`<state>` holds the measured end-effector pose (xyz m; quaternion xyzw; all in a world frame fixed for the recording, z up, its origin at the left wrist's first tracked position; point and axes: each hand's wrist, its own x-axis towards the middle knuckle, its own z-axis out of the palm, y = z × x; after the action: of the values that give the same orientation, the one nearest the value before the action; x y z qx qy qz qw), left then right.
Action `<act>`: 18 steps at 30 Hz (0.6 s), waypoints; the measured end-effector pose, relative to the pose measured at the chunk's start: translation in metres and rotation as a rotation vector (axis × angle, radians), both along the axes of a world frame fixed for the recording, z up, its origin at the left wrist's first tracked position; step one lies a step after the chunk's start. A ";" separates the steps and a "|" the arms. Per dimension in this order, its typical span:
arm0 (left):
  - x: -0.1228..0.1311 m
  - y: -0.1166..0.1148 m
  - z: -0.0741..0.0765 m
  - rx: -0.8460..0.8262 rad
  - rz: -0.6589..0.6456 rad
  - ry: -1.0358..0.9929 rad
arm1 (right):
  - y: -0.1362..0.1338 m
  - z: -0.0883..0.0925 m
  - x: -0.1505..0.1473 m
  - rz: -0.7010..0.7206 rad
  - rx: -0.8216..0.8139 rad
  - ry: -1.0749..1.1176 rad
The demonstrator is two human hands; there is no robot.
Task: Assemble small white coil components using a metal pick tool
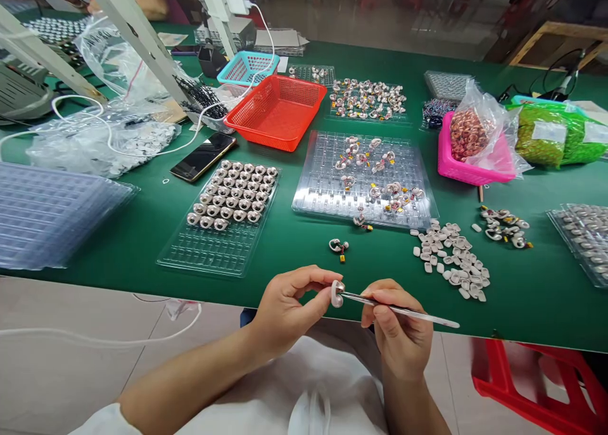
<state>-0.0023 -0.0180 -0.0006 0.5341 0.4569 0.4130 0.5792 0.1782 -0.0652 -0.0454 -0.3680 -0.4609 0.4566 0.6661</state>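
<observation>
While the left hand (pixel 285 308) pinches a small white shell (pixel 337 294) between thumb and fingertips, the right hand (pixel 399 334) is closed around a thin metal tool (pixel 403 311), gripping it near the front like a pen. Both hands hover just off the near edge of the green table (pixel 142 226), above the person's lap. The tool's long axis runs almost level from right to left, rising slightly toward the left. Its fine tip points left and touches the shell, and its blunt tail sticks out well to the right of the right hand. The shell stands roughly upright in the pinch, side-on to the tool; I cannot tell which way its opening faces. On the table just beyond the hands lies one loose wired part (pixel 339 245). Farther back to the left, a clear tray (pixel 204 251) holds neat rows of similar shells in its far half. A second clear tray (pixel 323 194), straight ahead, has scattered wired parts on it. A pile of white pieces (pixel 451 258) lies to the right, near the right hand.
</observation>
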 end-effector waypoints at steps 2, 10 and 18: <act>0.000 0.000 0.000 0.008 0.010 0.010 | 0.001 0.000 -0.001 -0.011 -0.012 0.014; 0.001 0.002 0.001 0.045 0.005 0.046 | 0.007 -0.003 -0.008 -0.042 -0.136 0.150; 0.002 0.002 0.003 -0.070 -0.014 0.014 | 0.014 -0.002 -0.010 -0.032 -0.226 0.228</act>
<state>-0.0002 -0.0156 0.0022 0.5197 0.4714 0.3890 0.5969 0.1679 -0.0511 -0.0478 -0.3935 -0.3222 0.5338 0.6756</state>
